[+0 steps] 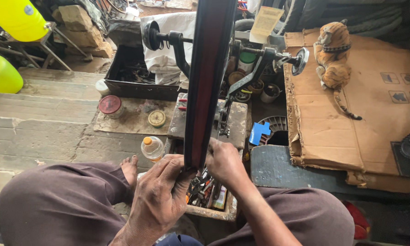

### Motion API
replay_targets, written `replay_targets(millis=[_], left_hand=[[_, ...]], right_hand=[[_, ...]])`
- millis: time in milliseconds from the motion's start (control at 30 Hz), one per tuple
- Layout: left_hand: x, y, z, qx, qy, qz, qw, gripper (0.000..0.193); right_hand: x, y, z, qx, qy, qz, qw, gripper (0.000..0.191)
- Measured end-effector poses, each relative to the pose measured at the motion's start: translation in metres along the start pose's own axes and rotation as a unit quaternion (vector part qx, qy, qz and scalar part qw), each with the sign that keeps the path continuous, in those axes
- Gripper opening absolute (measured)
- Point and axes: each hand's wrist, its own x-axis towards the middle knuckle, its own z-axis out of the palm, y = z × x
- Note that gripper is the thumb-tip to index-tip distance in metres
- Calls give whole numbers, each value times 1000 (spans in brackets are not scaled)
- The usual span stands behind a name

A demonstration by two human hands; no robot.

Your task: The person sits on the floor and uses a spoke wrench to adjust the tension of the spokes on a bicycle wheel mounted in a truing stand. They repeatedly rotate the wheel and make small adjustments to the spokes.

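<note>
A bicycle wheel with a dark tyre [209,68] stands edge-on in a black truing stand [255,73], right in front of me. My left hand [161,196] is closed around the near bottom of the tyre, thumb and fingers pinching its left side. My right hand [224,161] grips the tyre's right side at the same height, knuckles up. Below the hands sits a wooden tool box [211,196] with several small tools. My knees in brown trousers frame the bottom of the view.
A small bottle with an orange cap [152,147], a round tin [156,118] and a red-lidded jar [110,105] lie left of the stand. A dark metal tool tray [136,73] is behind. Flattened cardboard [350,118] with a toy tiger [335,57] lies right. Yellow containers [13,18] stand far left.
</note>
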Motion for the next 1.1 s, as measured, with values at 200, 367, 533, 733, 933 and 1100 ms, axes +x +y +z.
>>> replay_targets(millis=[200,367,533,733,933,1100], left_hand=[[20,22,-8,-14,50,19,998,12],[58,44,-38,1,52,16,999,14],[66,49,-38,35,65,16,997,13],[26,22,-17,6,14,2,1000,10],[3,4,-7,104,-99,-68,987,12],[3,1,-8,121,-103,-83,984,14]], right_hand=[[4,-6,17,227,9,26,974,35],[0,14,3,548,-229,99,799,19],[14,25,-12,556,-315,60,766,21],[24,27,-11,380,-206,131,892,32],[36,24,-1,122,-5,204,971,35],[39,35,-1,317,-40,147,936,34]])
